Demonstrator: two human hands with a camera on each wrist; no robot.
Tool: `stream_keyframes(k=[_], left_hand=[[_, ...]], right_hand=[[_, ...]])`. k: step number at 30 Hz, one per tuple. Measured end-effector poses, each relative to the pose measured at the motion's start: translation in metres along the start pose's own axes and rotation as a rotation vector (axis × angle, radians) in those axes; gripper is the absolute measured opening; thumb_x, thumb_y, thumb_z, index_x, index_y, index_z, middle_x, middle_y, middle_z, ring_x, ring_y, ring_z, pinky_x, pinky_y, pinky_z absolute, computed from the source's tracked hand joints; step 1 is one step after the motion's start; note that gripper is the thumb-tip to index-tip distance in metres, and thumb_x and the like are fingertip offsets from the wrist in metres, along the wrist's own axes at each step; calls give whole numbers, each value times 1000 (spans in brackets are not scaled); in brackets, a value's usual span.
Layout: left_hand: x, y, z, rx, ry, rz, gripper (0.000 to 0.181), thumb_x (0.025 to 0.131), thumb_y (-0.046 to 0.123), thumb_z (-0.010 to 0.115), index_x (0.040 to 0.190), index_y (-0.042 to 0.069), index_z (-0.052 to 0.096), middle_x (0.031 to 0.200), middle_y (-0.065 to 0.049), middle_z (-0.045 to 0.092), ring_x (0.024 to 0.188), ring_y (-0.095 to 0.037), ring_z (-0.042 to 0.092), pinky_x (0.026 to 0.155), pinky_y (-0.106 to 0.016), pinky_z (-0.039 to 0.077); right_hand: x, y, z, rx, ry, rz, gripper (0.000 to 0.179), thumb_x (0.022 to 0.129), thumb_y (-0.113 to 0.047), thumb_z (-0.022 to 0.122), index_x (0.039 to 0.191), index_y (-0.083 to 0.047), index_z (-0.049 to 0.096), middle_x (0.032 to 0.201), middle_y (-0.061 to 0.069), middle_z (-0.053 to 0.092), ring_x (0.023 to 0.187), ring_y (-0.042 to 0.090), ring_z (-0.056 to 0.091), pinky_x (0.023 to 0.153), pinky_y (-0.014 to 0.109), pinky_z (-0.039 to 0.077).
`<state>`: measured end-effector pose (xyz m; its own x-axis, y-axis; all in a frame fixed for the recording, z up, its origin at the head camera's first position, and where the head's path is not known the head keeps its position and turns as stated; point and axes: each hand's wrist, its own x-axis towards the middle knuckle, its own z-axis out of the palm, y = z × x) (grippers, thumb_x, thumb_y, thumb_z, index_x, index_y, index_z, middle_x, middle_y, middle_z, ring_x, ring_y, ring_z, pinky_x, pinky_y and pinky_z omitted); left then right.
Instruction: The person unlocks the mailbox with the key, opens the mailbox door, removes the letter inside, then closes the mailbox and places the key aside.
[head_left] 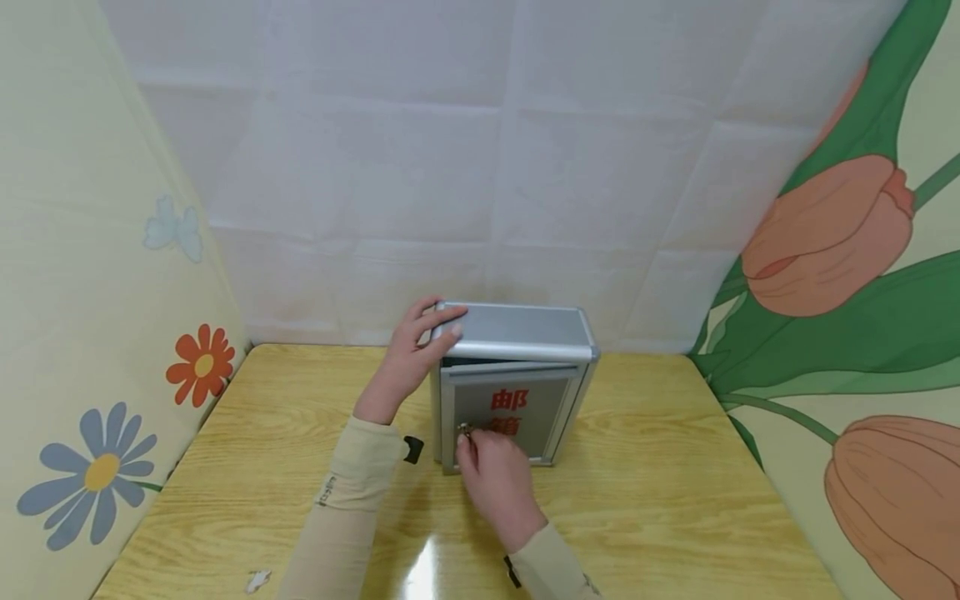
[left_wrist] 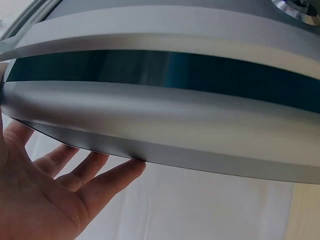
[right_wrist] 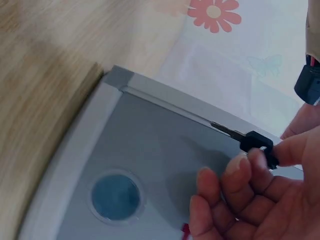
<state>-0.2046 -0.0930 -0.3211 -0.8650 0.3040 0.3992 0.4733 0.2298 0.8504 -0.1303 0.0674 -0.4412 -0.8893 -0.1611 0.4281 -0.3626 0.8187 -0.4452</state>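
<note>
A grey metal mailbox with red characters on its front panel stands upright on the table. My left hand rests on its upper left corner; in the left wrist view the fingers reach out and touch the top. Beside it runs a dark gap between top rim and panel. With thumb and fingers my right hand pinches a black-headed key near the panel's left edge. The key's bare blade points away along the frame. Whether another key sits in the lock is hidden behind the fingers.
The wood-grain table extends around the mailbox. Behind it hangs a creased white cloth, with flowered sheets at both sides. A small whitish patch marks the table at front left. A round window is set in the panel.
</note>
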Motion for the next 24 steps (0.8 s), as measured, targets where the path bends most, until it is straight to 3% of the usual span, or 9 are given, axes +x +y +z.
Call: stream_keyframes(k=[4, 7, 13, 17, 24], left_hand=[[0, -1, 1, 1, -3, 5, 38, 98, 16, 56, 134, 4, 56, 151, -14, 26, 139, -33, 22, 104, -54, 29], [0, -2, 0, -3, -5, 6, 38, 98, 16, 56, 134, 5, 56, 151, -13, 26, 139, -32, 23, 104, -54, 29], [1, -2, 0, -1, -5, 2, 38, 98, 17, 56, 134, 6, 56, 151, -12, 26, 138, -31, 23, 103, -53, 30], [1, -1, 0, 5, -3, 0, 38, 98, 18, 57, 134, 6, 57, 151, -13, 27, 138, -32, 24, 103, -54, 30], [1, -1, 1, 7, -3, 8, 38, 97, 16, 57, 134, 5, 57, 150, -14, 27, 136, -33, 26, 99, -53, 35]], right_hand=[[-3, -4, -11, -41, 55, -18, 33, 94, -26, 58, 63, -19, 51, 58, -9, 43, 52, 7, 38, 47, 23, 34], [-1, -11, -27, -34, 143, -56, 23, 92, -26, 60, 71, -17, 59, 66, -7, 51, 61, 8, 44, 56, 24, 40], [12, -25, -57, 60, 340, -234, 13, 91, -20, 58, 82, -11, 62, 87, 1, 55, 80, 18, 50, 72, 36, 42], [21, -32, -66, 71, 365, -293, 14, 91, -20, 57, 91, -8, 64, 102, 5, 54, 94, 24, 51, 82, 43, 41], [34, -41, -69, 38, 360, -309, 23, 90, -20, 61, 107, -5, 66, 113, 9, 54, 108, 28, 49, 94, 48, 36]])
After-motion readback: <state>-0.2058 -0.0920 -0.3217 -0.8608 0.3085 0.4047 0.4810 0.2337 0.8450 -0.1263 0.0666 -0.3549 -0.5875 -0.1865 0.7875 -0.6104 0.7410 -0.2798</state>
